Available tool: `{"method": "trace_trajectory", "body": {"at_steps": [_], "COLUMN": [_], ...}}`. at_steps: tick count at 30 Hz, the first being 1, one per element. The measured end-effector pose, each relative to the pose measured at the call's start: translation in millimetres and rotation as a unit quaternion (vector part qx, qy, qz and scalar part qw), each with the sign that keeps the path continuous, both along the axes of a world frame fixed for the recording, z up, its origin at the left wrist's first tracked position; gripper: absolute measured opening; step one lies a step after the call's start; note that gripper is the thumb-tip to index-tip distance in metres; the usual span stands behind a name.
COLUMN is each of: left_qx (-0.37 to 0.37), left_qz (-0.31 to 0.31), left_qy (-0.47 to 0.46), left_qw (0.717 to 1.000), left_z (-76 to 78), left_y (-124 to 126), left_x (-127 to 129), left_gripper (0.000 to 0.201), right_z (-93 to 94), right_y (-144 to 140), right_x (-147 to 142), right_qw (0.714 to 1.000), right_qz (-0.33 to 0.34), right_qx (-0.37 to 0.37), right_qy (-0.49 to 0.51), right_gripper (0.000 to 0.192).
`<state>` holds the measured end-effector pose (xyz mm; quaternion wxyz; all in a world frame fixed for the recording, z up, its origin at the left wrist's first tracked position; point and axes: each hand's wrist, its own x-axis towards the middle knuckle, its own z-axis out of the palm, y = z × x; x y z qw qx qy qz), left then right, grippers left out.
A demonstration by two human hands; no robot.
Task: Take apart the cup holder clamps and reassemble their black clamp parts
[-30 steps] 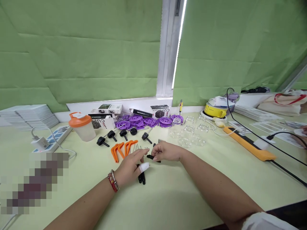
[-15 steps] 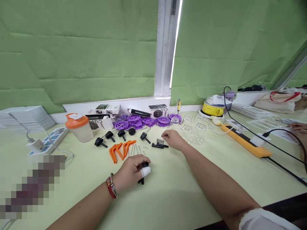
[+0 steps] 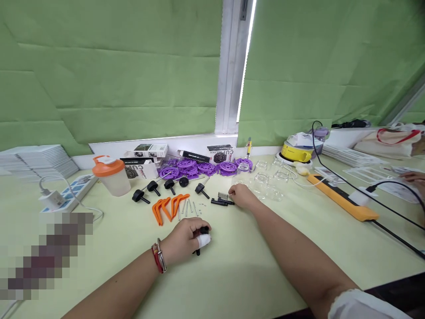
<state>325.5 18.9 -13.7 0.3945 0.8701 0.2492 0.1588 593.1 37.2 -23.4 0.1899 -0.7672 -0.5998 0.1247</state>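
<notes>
My left hand, with a white bandage on one finger, rests on the pale green table and is closed around a small black plastic part. My right hand reaches forward, fingers curled down beside a small metal spring and two short black rods; I cannot tell whether its fingertips pinch anything. Orange plastic levers, thin metal pins and black knob screws lie just left of it.
Purple wheels and small boxes line the windowsill edge. An orange-lidded shaker cup and a power strip stand left. Clear glass cups, an orange power strip with black cables and a yellow device are right. Another person's hand shows far right.
My right hand left the black part near my left hand and reached forward to the spring and rods. My left hand drew slightly back, still gripping its black part.
</notes>
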Motion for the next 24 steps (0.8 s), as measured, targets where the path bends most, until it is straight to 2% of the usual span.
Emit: {"method": "trace_trajectory", "body": {"at_steps": [12, 24], "left_qx": [0.022, 0.026], "left_qz": [-0.012, -0.019], "left_qy": [0.004, 0.003], "left_qw": [1.0, 0.999], "left_z": [2.1, 2.7], "left_y": [0.9, 1.0], "left_x": [-0.9, -1.1], "left_gripper": [0.022, 0.021], "right_z": [-8.5, -8.7], "right_y": [4.9, 4.3], "right_x": [-0.1, -0.3], "right_qw": [1.0, 1.0], "right_qz": [0.002, 0.0], "right_qx": [0.002, -0.007], "right_qy": [-0.019, -0.018], "right_gripper": [0.021, 0.02]}}
